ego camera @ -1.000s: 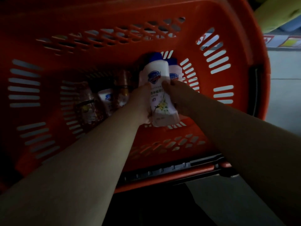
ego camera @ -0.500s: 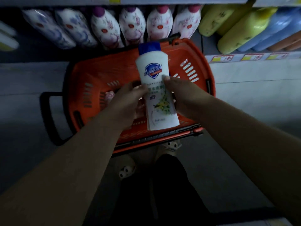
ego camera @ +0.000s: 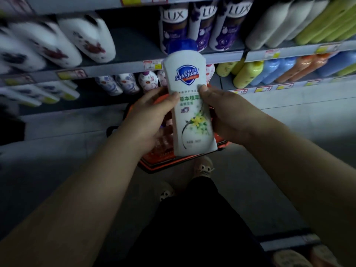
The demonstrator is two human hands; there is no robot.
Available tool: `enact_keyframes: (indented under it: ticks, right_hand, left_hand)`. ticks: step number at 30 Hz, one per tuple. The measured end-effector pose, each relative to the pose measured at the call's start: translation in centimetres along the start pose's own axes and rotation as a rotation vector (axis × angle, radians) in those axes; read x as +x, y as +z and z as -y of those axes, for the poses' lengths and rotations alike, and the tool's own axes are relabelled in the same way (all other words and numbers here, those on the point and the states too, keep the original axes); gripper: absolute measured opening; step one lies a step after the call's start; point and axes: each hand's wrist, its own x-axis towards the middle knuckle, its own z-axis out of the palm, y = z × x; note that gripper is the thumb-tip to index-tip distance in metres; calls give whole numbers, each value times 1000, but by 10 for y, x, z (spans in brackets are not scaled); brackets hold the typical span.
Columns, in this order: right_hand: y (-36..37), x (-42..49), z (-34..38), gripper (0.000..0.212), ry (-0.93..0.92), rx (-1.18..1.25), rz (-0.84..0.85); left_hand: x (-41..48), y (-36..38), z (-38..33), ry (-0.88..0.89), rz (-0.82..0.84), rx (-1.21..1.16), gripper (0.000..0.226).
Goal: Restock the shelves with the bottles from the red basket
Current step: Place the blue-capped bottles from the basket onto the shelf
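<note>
I hold a white Safeguard bottle (ego camera: 189,105) with a blue cap upright in front of me, label toward me. My left hand (ego camera: 152,116) grips its left side and my right hand (ego camera: 225,114) grips its right side, thumbs on the label. The red basket (ego camera: 163,153) sits on the floor below the bottle, mostly hidden behind my hands; a few items inside show dimly. Behind the bottle runs a shelf (ego camera: 123,67) with a gap between white bottles and purple LUX bottles (ego camera: 200,26).
White floral bottles (ego camera: 86,39) lie on the shelf at left, with smaller ones (ego camera: 127,83) on the lower shelf. Yellow, blue and orange bottles (ego camera: 269,72) fill the lower right shelf, white and green ones (ego camera: 308,20) above. My legs and slippers (ego camera: 202,168) stand behind the basket.
Both hands lifted the bottle out of the basket and up to shelf height. My view rose from inside the basket to the shelves.
</note>
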Motion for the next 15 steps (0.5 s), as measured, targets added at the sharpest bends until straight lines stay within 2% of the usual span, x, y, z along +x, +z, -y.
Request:
enact_keyframes:
  ticks: [2, 5, 9, 15]
  right_hand:
    - [10, -25, 14, 31, -16, 2, 21]
    - [25, -60, 33, 37, -39, 1, 14]
    - [41, -102, 58, 36, -81, -22, 17]
    - [64, -155, 93, 31, -159, -32, 31]
  left_hand:
    - [-25, 3, -18, 20, 16, -7, 29]
    - [-62, 8, -42, 68, 41, 9, 29]
    - [-104, 15, -66, 151, 64, 40, 20]
    - [-154, 23, -106, 237, 120, 68, 37]
